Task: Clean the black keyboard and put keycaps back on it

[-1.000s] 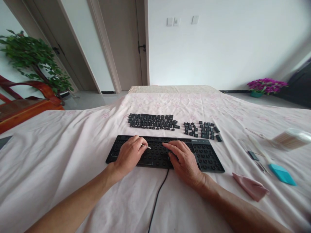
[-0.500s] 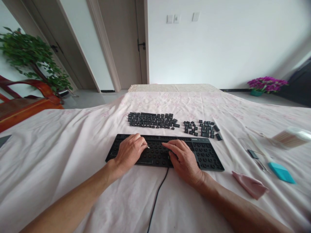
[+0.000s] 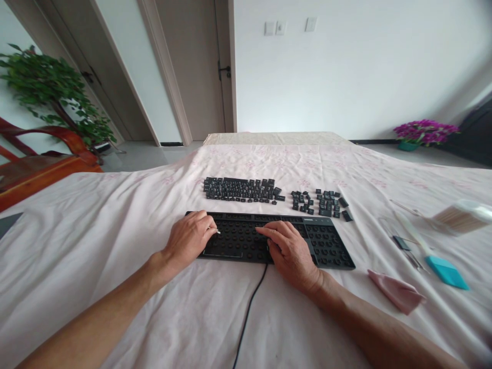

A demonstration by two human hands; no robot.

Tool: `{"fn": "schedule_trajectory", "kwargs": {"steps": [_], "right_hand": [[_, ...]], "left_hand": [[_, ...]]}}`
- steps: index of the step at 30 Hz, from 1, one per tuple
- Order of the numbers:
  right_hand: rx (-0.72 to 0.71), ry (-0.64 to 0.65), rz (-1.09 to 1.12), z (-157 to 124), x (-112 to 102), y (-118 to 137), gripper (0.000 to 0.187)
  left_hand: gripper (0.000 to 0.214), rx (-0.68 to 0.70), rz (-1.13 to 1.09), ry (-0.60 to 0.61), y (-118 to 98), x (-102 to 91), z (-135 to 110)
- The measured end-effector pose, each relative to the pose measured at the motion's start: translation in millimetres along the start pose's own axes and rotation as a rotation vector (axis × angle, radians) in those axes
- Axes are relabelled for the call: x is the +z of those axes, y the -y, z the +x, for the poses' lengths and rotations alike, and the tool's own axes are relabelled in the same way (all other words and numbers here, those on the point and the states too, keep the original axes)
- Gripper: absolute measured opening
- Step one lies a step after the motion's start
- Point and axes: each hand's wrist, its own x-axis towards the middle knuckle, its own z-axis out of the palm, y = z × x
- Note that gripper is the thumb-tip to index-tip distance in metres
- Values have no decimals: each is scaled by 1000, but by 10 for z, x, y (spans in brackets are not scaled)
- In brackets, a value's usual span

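Black keyboard on pale cloth
Cable trails from its near edge; over its left part, the left hand, grip pinching a white-tipped swab; on its middle, the right hand, grip loosely parted; beyond it, loose keycaps.

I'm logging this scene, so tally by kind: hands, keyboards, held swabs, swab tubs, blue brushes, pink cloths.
Hands, left hand and right hand: 2
Keyboard: 1
Held swab: 1
Swab tub: 1
Blue brush: 1
Pink cloth: 1
Total: 7
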Motion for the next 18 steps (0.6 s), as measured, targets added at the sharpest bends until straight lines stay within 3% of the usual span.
{"fn": "schedule_trajectory", "kwargs": {"steps": [18], "right_hand": [[5, 8, -9, 0, 8, -7, 48]], "left_hand": [[13, -69, 129, 71, 303, -173, -96]]}}
